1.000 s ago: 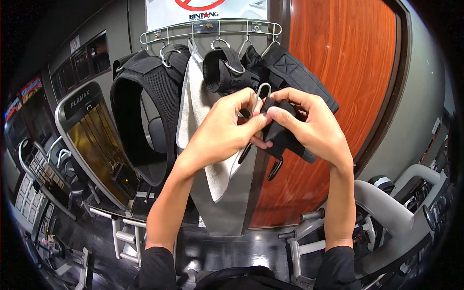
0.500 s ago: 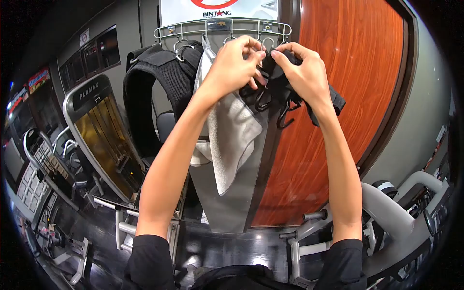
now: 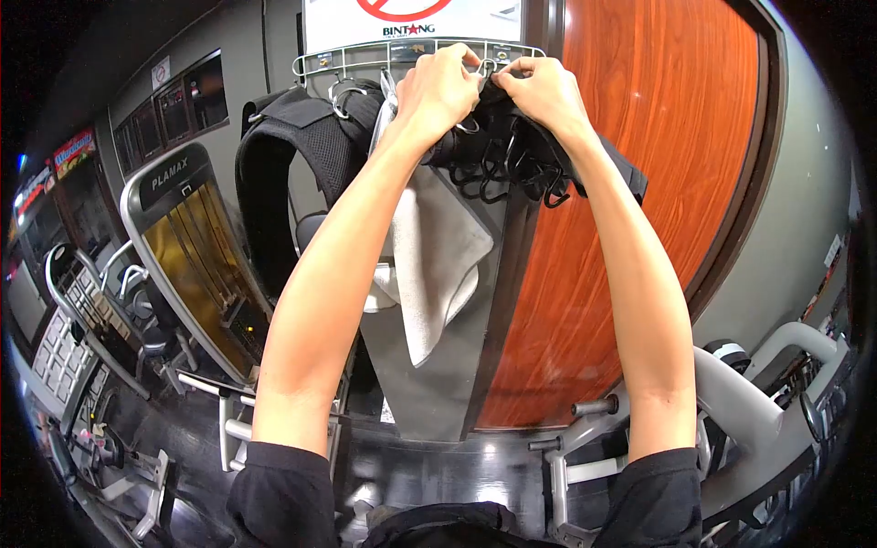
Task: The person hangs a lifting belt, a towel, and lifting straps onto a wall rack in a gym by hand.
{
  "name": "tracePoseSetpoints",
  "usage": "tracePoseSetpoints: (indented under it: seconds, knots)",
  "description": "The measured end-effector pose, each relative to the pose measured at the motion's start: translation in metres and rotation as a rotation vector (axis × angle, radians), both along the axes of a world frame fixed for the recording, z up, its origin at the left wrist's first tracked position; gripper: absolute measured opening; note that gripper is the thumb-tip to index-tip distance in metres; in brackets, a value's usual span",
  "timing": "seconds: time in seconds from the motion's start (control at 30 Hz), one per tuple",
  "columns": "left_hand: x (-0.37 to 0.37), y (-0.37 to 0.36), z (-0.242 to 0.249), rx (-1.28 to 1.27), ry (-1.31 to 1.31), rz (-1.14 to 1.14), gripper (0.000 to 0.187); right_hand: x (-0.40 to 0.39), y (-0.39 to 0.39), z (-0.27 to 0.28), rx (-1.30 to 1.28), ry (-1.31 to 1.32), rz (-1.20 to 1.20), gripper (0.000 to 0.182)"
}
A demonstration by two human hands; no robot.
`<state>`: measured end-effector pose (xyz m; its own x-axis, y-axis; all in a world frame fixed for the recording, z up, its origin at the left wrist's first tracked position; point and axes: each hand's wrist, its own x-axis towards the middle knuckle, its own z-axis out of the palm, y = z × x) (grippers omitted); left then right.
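Note:
Both hands are raised to the metal wall rack (image 3: 365, 60), one on each side of a bundle of black straps with hooks (image 3: 512, 151). My left hand (image 3: 438, 89) is closed, its fingertips pinching at the top of the bundle near a rack hook (image 3: 487, 67). With thumb and finger, my right hand (image 3: 546, 91) pinches the black material on the other side of that hook. Several black hooks dangle below the hands. A grey towel (image 3: 438, 265) hangs left of the bundle, partly behind my left forearm. Whether the bundle's loop is over the hook cannot be made out.
A black padded harness (image 3: 297, 128) hangs on the rack's left. Behind stand a grey wall and a reddish wooden door (image 3: 658, 183). Gym machines flank me: a weight stack (image 3: 196, 265) at left, a grey-framed machine (image 3: 735, 402) at right. A sign (image 3: 411, 23) sits above.
Both hands have moved up and slightly left with the strap bundle, bringing it closer to the rack. The dangling hooks are higher now. The towel and harness hang nearly as before.

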<state>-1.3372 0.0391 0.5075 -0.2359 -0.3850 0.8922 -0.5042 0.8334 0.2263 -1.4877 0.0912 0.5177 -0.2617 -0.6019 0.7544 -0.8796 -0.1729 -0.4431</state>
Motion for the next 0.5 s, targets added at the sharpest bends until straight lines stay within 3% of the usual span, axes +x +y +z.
tracePoseSetpoints:
  seconds: [0.33,0.5]
  knots:
    - [-0.003,0.007,-0.018,-0.04,-0.082,0.132,0.025,0.001,-0.001,-0.014,0.033,0.027,0.014,0.029]
    - [0.001,0.007,-0.023,-0.003,-0.05,0.07,0.023,0.003,0.006,-0.023,-0.013,0.051,0.044,0.03]
